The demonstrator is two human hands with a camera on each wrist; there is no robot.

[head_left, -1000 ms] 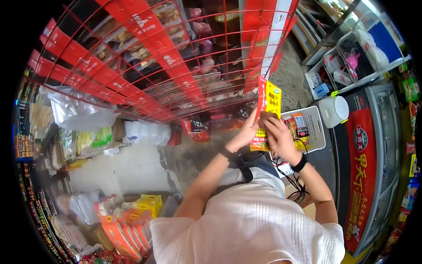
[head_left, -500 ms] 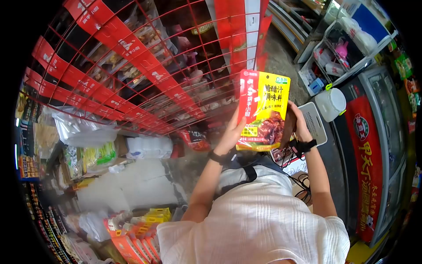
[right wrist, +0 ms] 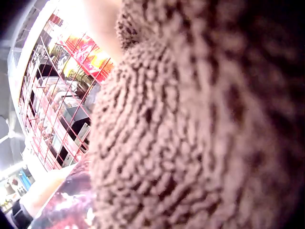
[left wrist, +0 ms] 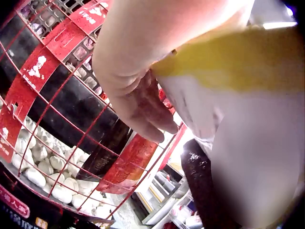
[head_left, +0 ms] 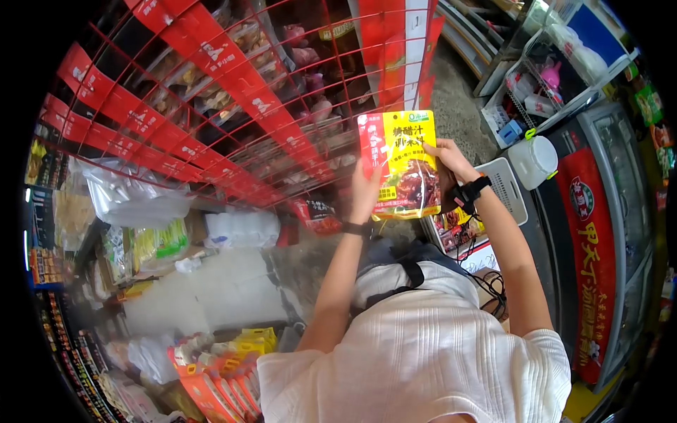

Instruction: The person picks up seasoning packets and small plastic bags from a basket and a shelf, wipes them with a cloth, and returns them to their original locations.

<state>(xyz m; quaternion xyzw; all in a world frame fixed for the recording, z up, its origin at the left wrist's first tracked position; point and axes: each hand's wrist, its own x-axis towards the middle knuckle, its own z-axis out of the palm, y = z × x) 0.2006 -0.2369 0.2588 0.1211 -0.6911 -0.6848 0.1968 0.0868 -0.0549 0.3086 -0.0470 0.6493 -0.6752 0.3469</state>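
A red and yellow seasoning pouch (head_left: 405, 166) with a food picture stands nearly upright in front of the body, its printed face towards the head camera. My left hand (head_left: 363, 192) grips its left edge, thumb on the front. At the right edge my right hand (head_left: 455, 158) has its thumb by the pouch, with a brown cloth (head_left: 447, 185) bunched behind it. Most of the right fingers are hidden. That knobbly cloth (right wrist: 157, 143) fills much of the right wrist view. In the left wrist view, the pouch (left wrist: 228, 62) is blurred, close to the left hand (left wrist: 143, 107).
A red wire rack (head_left: 233, 92) of packed goods stands ahead. Right of the hands are a white basket (head_left: 509, 190) with packets, a white jug (head_left: 534, 162) and a freezer (head_left: 599, 261). Bagged goods (head_left: 144, 240) lie at left; red and yellow packs (head_left: 218, 374) sit below.
The pouch has turned its printed face to the head camera and moved left. My right hand and the brown cloth have gone from the pouch's front to its right edge and behind.
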